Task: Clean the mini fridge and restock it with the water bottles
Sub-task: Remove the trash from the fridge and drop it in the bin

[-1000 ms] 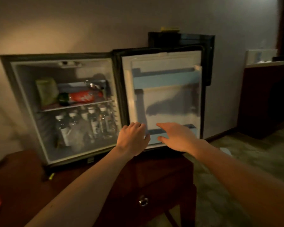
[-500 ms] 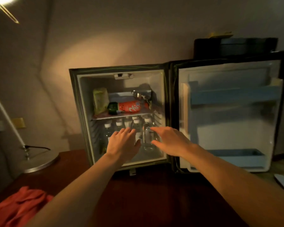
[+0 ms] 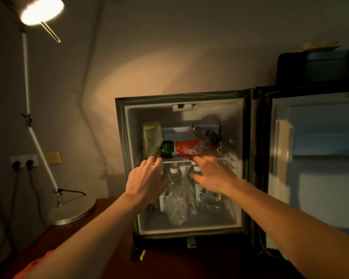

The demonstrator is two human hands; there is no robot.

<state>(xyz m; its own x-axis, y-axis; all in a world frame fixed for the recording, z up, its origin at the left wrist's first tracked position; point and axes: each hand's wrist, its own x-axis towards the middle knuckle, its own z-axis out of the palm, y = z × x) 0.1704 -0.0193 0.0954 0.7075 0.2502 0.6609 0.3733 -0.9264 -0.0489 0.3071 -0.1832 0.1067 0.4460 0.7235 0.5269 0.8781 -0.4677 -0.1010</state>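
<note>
Head view: water bottles [image 3: 174,190] stand upright, long axes vertical, on the floor of the open mini fridge [image 3: 189,226], under a shelf holding a red bottle [image 3: 187,149] lying sideways. Both hands reach in empty, fingers spread; the left hand [image 3: 147,182] and right hand [image 3: 212,174] flank the bottles, about equally near. A lamp [image 3: 41,11] glows at left.

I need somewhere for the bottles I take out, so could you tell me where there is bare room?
Bare desk between lamp base and fridge. Crowded: shelf, fridge floor around the water bottles.
</note>
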